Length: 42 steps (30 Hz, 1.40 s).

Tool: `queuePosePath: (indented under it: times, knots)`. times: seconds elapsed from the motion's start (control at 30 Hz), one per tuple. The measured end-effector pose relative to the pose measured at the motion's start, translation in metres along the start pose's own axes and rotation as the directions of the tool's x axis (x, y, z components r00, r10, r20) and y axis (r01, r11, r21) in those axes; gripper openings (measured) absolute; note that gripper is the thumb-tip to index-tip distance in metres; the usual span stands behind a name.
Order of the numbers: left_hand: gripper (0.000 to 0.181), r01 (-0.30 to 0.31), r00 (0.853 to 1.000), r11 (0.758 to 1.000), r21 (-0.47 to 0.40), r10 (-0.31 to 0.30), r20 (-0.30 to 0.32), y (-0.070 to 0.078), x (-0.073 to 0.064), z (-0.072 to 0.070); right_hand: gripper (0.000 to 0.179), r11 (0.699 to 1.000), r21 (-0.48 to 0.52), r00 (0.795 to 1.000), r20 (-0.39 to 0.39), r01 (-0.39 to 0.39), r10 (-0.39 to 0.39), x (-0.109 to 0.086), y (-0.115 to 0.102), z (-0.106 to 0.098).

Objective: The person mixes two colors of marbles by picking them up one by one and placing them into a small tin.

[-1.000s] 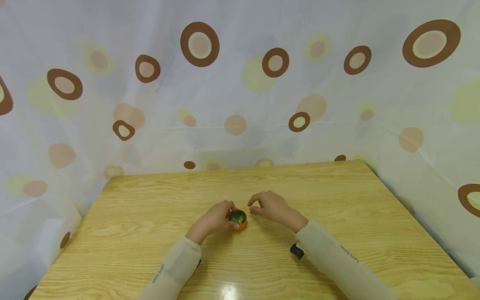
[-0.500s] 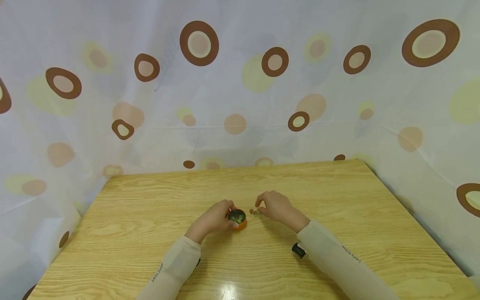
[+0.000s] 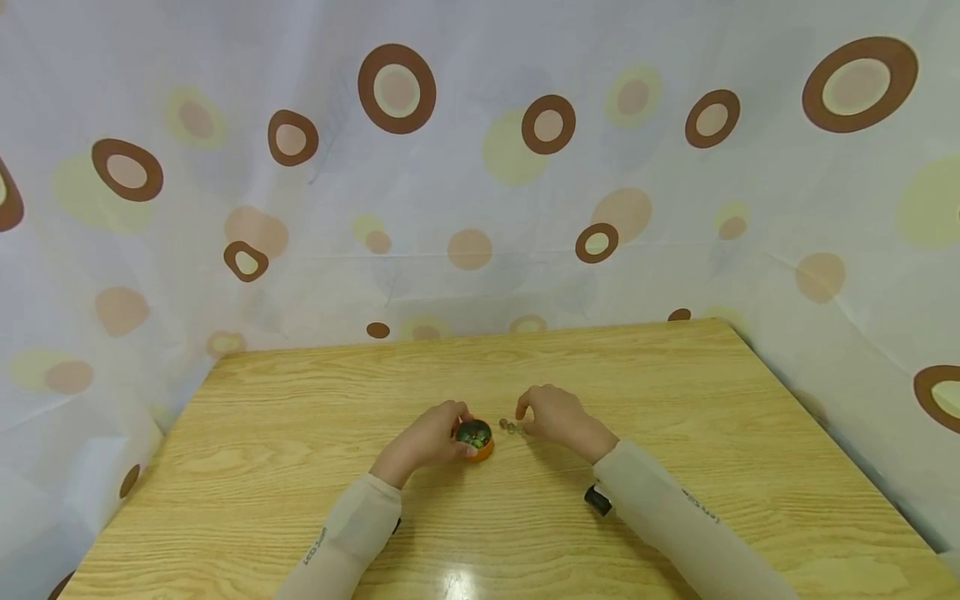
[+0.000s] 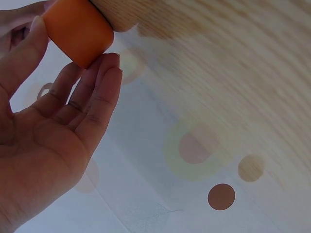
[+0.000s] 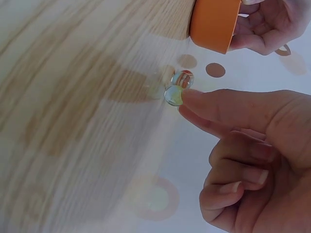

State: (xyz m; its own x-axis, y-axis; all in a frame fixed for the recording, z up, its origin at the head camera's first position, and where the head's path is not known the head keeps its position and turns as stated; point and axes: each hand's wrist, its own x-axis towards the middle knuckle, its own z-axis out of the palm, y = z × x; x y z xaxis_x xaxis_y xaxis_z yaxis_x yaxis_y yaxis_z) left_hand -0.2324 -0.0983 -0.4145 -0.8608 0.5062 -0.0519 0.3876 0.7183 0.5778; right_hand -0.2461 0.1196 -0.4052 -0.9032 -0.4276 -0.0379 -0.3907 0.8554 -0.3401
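In the head view my left hand grips a small round orange bowl from its left side, thumb at the near rim. Inside lie several greenish marbles. The left wrist view shows the bowl's plain orange side between thumb and fingers. Just right of the bowl, clear glass marbles lie on the table in a short row. My right hand is at the row's right end. In the right wrist view its thumb tip overlaps one marble; whether it pinches that marble is unclear. The other fingers are curled.
A wood-grain table lies under both hands. White cloth with brown and pastel circles hangs behind and along the sides. Below the right sleeve a small black device shows at the wrist.
My right hand has drawn back a little to the right, and glass marbles it was covering now show on the table. The left hand and the bowl stay in place.
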Motion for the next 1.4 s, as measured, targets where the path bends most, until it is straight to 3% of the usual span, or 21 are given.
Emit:
queuePosePath:
  times: [0.63,1.4]
  knots:
    - [0.037,0.012,1.0,1.0,-0.013,-0.012,0.005,-0.0002,0.0006,-0.0001,0.009,0.999,0.03,1.0,0.02,-0.016,0.016,0.0042,0.0069,0.0078]
    - [0.038,0.008,1.0,1.0,-0.009,-0.008,-0.002,0.0022,-0.0019,-0.0014,0.007,1.0,0.0,1.0,0.022,-0.005,0.005,0.0006,0.0064,0.0061]
